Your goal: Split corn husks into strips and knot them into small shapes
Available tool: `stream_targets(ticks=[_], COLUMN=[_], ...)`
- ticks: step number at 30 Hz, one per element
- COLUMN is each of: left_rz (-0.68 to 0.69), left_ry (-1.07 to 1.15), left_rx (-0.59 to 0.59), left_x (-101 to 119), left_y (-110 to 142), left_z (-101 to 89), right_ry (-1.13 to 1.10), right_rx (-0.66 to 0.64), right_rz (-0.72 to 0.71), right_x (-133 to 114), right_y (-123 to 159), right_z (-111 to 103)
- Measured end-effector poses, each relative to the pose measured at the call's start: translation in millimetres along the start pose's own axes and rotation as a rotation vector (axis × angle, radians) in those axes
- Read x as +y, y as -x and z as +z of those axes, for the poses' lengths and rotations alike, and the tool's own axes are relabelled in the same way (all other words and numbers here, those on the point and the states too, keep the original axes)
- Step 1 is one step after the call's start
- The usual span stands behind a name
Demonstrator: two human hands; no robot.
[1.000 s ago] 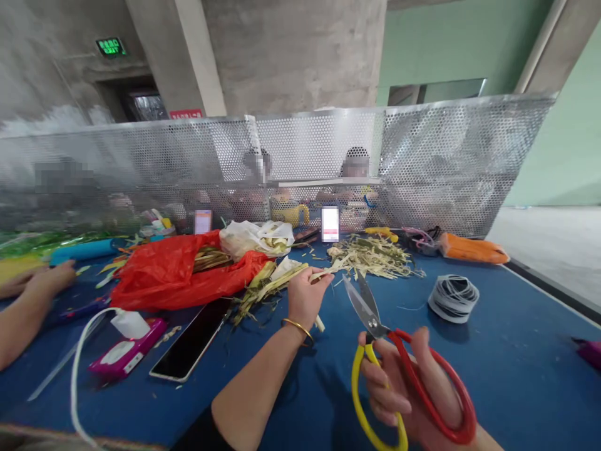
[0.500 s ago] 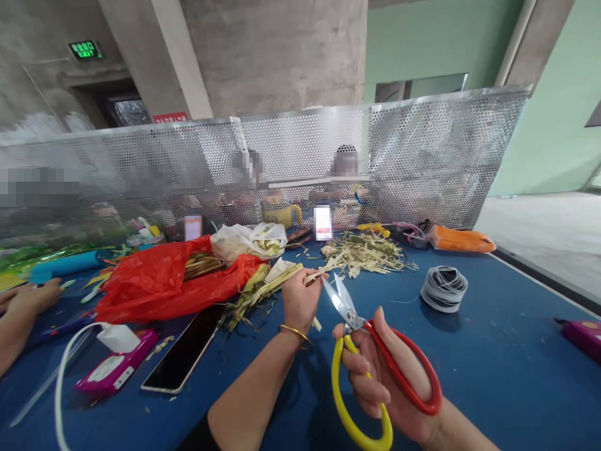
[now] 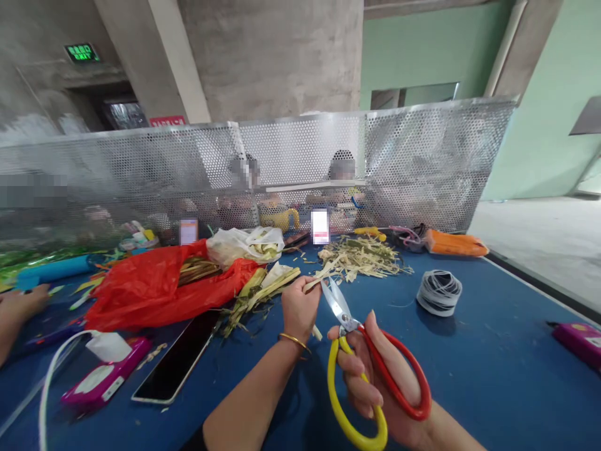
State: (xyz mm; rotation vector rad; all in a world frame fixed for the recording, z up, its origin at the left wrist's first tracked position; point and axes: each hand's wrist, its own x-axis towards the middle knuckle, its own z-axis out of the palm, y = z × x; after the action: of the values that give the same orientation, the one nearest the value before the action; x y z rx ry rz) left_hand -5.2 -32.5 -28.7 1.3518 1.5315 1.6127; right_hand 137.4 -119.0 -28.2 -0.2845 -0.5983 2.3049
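Note:
My left hand (image 3: 300, 311), with a gold bangle at the wrist, is closed on a pale dried leaf strip (image 3: 313, 284). My right hand (image 3: 375, 379) grips a pair of scissors (image 3: 346, 319) with one yellow and one red handle. Their blades stand slightly apart, with the tips beside the strip at my left fingers. Just beyond lies a heap of cut dried strips (image 3: 364, 258). To the left of my left hand rests a bundle of dried stalks (image 3: 253, 299).
Left are a red plastic bag (image 3: 141, 282), a white bag (image 3: 248, 243), a black phone (image 3: 178, 360) and a purple power strip (image 3: 106, 376) with a white charger. A wire coil (image 3: 439, 293) and an orange packet (image 3: 455, 243) lie right. Another person's hand (image 3: 23, 310) shows at far left.
The view has shifted slightly, so most things sit a little further left. The scissor blades look a little closer together, and their tips remain by the strip in my left hand.

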Motion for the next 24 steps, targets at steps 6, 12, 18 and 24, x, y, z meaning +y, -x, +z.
stream_targets(ticks=[6,12,18,24], left_rz=[0.012,0.012,-0.093,-0.468], left_ry=[-0.023,-0.031,0.048,0.339], left_rx=[-0.006,-0.011,-0.025,-0.129], left_x=[-4.5,-2.4,-1.8,12.3], left_y=[-1.8,-1.0,-5.5,-21.2], left_z=[1.6,2.0,3.7,7.3], right_ry=[-0.022,-0.087,-0.004,0.869], right_rx=[0.036,0.043,0.145,0.538], right_rz=[-0.013,-0.034,-0.019,0.043], right_x=[-0.1,1.4,-4.0,-37.1], right_y=[-1.0,-2.4,0.3,18.5], right_z=[1.2,-2.7,-3.0,-12.9])
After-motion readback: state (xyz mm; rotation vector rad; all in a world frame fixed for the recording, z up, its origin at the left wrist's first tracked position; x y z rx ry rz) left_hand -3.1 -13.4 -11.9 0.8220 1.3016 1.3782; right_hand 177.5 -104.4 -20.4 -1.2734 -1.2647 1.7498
